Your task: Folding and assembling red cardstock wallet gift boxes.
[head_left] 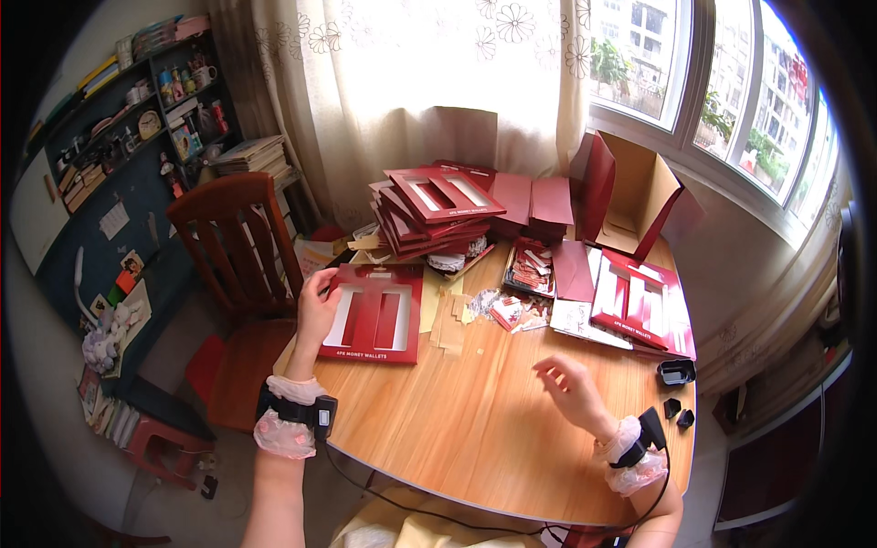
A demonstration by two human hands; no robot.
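A flat red box (pixel 375 312) with two cut-out windows lies at the left of the table. At its upper left edge is my left hand (pixel 318 301), fingers bent and apart, with no grip on the box that I can see. Whether its fingertips touch the cardboard is hard to make out. My right hand (pixel 574 391) hovers over the bare wood at the right, fingers loosely spread and nothing in them. Behind the flat box rises an uneven pile of similar red boxes (pixel 438 203). Another windowed red box (pixel 633 300) lies on papers at the right.
An open red carton (pixel 630 196) stands by the window. Red envelopes (pixel 550 203), a tray of small red cards (pixel 530 267) and paper scraps (pixel 509 310) fill the table's middle. Small black containers (pixel 677 372) sit at the right edge. A wooden chair (pixel 239 247) stands left. A cable (pixel 411 507) crosses in front.
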